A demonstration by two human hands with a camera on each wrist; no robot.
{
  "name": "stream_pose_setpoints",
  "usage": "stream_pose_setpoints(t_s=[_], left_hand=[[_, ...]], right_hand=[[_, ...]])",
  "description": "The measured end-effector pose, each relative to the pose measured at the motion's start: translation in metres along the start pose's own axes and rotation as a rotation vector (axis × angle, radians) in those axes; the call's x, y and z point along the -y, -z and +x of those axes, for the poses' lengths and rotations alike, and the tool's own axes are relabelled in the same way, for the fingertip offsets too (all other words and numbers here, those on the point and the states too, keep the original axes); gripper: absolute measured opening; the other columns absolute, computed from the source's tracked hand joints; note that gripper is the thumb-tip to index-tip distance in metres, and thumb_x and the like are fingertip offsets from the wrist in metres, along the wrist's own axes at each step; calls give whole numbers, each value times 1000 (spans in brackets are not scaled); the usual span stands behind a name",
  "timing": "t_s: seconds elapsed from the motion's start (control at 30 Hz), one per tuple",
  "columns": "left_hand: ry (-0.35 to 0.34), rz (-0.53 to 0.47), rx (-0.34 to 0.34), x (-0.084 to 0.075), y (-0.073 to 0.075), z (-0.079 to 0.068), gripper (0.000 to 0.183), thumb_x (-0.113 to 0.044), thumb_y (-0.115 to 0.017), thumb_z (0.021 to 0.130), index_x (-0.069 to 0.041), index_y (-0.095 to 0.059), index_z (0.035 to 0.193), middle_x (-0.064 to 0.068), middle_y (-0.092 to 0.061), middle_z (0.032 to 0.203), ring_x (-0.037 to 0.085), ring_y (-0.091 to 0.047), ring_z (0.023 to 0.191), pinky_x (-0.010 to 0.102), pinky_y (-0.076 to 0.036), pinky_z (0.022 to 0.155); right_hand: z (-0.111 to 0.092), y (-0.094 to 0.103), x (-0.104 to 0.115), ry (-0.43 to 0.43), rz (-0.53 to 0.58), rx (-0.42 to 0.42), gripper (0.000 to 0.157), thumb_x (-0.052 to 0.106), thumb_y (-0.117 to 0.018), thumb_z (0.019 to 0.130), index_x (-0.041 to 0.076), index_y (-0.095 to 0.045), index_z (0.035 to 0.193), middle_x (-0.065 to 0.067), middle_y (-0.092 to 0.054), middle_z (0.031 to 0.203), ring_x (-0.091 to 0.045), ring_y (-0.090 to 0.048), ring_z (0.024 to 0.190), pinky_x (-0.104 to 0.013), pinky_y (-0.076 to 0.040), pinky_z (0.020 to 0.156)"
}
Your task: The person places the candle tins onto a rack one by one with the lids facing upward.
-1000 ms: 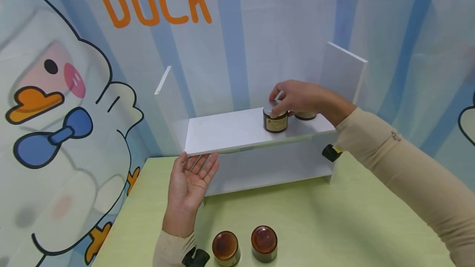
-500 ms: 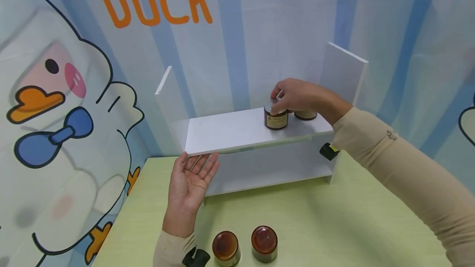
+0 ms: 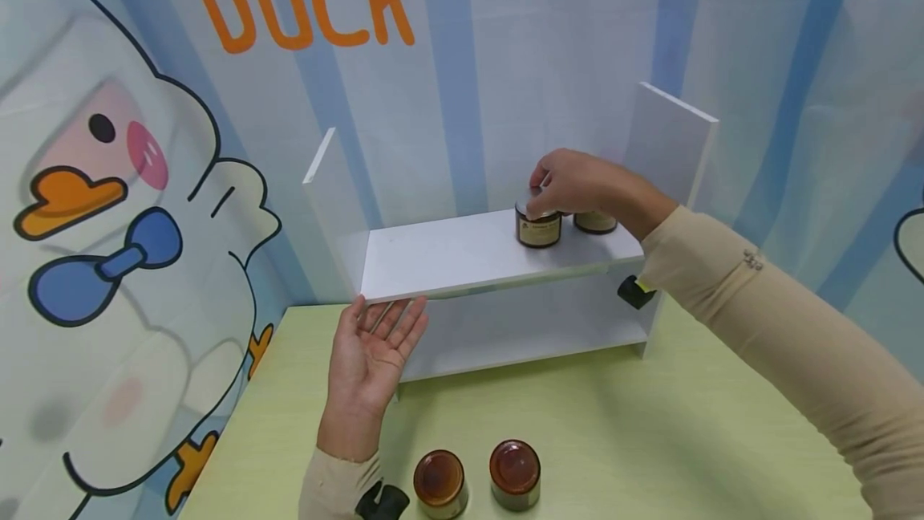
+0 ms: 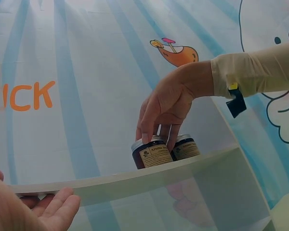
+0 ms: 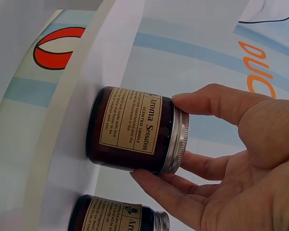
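My right hand [image 3: 588, 187] pinches a brown glass scented candle [image 5: 130, 130] around its silver lid, thumb on one side and fingers on the other. The jar stands upright on the upper board of a white shelf [image 3: 433, 251], its cream label facing front. Beside it to the right, partly hidden by my right hand in the head view, is a second scented candle [image 4: 187, 148]. Palm up, my left hand [image 3: 368, 359] has straight fingers, with the fingertips under the front left edge of the upper board.
Two more brown jars [image 3: 440, 481] stand on the pale green table [image 3: 650, 440], near its front and right of my left wrist. White side panels [image 3: 671, 135] rise at both ends of the shelf. A blue striped curtain with a duck print [image 3: 101, 263] hangs behind.
My right hand has slid the scented candle slightly back along the upper board, a little closer to the second candle. My left hand has stayed in place.
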State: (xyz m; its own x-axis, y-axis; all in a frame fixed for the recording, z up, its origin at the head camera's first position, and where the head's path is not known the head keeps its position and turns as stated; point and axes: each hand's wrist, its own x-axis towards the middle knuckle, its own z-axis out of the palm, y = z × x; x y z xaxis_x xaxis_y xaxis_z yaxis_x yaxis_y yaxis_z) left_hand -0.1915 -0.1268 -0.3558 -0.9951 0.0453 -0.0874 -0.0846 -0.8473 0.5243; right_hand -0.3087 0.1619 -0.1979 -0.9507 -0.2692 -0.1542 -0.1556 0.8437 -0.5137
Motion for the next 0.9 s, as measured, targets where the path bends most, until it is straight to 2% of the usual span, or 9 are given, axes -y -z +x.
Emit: stream_pose_setpoints(t_s=[0.9], left_hand=[[-2, -7, -12, 0, -1, -1, 44, -37, -41, 110, -8, -41, 143, 11, -59, 125, 31, -67, 117, 43, -50, 108]], right_hand=[[0, 2, 5, -31, -67, -31, 54, 26, -66, 93, 2, -52, 139, -16, -53, 140, -31, -52, 122, -49, -49, 102]])
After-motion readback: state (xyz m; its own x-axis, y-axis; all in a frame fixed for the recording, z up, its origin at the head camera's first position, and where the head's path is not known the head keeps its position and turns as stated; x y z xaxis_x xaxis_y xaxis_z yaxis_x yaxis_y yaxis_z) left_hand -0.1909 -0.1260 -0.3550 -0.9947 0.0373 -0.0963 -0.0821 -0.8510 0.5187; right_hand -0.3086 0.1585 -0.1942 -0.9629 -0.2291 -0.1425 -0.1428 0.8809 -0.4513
